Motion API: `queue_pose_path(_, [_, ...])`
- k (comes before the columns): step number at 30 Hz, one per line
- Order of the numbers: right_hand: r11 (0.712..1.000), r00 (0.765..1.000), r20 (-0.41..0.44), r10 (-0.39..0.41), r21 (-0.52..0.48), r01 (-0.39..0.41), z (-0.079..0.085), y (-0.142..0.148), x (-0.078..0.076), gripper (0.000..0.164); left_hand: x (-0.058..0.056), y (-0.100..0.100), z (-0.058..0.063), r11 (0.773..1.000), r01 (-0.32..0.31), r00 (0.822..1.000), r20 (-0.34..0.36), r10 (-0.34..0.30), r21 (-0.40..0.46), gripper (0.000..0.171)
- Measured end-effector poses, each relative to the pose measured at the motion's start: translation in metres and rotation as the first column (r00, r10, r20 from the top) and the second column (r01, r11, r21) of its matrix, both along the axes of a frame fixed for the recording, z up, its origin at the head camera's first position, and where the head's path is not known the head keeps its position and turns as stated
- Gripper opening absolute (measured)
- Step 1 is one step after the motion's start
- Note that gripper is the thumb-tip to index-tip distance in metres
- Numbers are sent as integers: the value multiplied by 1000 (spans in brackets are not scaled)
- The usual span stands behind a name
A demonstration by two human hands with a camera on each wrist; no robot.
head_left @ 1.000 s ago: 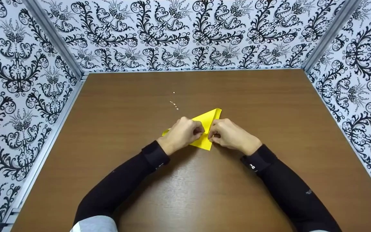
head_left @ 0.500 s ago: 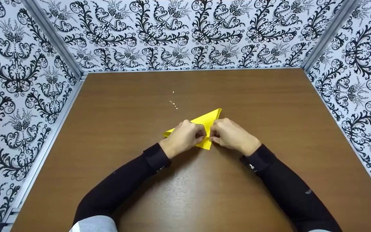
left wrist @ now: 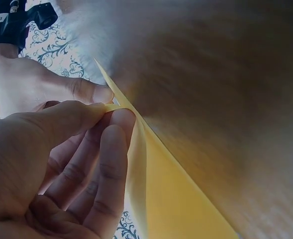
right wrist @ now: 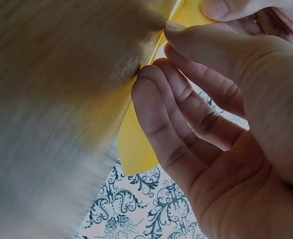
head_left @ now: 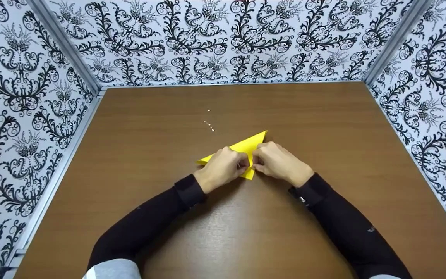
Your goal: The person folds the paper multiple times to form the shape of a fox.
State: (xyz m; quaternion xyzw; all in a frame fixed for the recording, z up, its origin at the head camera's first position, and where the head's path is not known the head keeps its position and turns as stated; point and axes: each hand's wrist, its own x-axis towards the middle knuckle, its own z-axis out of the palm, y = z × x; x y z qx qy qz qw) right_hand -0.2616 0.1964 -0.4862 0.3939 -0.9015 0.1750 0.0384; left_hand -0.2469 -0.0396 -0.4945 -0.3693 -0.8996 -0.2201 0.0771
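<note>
A folded sheet of yellow paper [head_left: 249,144] lies on the table under both hands, its far corner pointing up and right. Over its left part bends my left hand [head_left: 223,168]; in the left wrist view, thumb and index finger pinch a small fold of the paper [left wrist: 173,194]. At the right edge, my right hand [head_left: 279,162] holds the sheet between thumb and fingertips. From the right wrist camera, a rounded yellow part of the paper [right wrist: 135,149] shows beyond the curled fingers. The two hands' fingertips are close together near the paper's front corner, hiding the middle of it.
The brown wooden table [head_left: 149,116] is enclosed by patterned black-and-white walls [head_left: 207,35] with metal frame bars [head_left: 68,46]. Several small white specks [head_left: 209,125] lie on the table beyond the paper.
My left hand has slid slightly right and toward the front corner, closer to the right hand. The paper's far edge now looks more rolled over. My right hand has barely moved.
</note>
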Motion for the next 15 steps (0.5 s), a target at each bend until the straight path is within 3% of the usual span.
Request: queue_pose_path(15, [995, 993, 75, 96, -46, -93, 1, 12, -4, 6, 1, 0, 1, 999, -34, 999, 7, 35, -29, 7])
